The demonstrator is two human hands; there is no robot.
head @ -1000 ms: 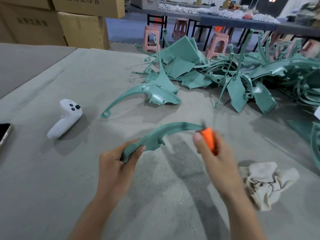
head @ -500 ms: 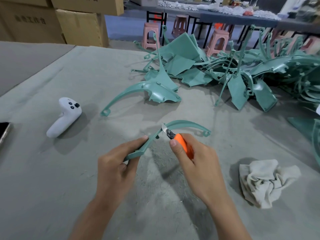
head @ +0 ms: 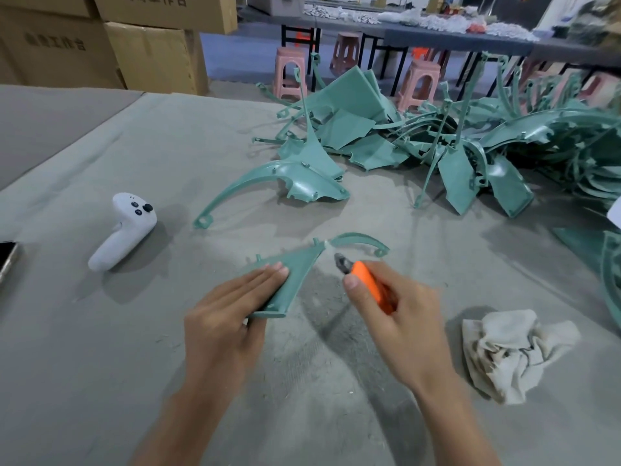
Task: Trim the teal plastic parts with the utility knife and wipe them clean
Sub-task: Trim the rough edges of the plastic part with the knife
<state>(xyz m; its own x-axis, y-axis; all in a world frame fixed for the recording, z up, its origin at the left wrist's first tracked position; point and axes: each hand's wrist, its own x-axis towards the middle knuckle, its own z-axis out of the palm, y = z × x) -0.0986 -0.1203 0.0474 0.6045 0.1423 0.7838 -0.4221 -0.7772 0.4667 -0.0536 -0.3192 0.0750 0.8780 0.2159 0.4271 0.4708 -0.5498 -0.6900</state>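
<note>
around the work: a white controller (head: pixel 124 230) lies on its side to the left, and the edge of a phone (head: pixel 6 260) shows at the far left border. a crumpled off-white rag (head: pixel 510 351) sits to the right, well apart from both hands. a single curved teal piece (head: pixel 285 183) lies alone just beyond the work spot. behind it a tangled pile of teal parts (head: pixel 470 139) spreads to the right edge. nothing lies between the hands and what they hold.

surface and room: the tabletop (head: pixel 100 381) is covered in grey cloth, scuffed and dusty near the middle. cardboard boxes (head: pixel 151 52) are stacked at the far left. past the far edge we see pink stools (head: pixel 290 74) and a long dark table (head: pixel 453 38) heaped with pale bits.

the work: the left grip (head: pixel 232 317) holds the teal part (head: pixel 295 267) by its wide end, four fingers flat across its face, the thumb hidden behind it. the part narrows up and to the right into a thin arc. the right grip (head: pixel 403 324) is closed round the orange utility knife (head: pixel 369 280). the knife's dark, blurred tip points up-left, just below the part's narrow neck. we cannot tell whether it touches.
</note>
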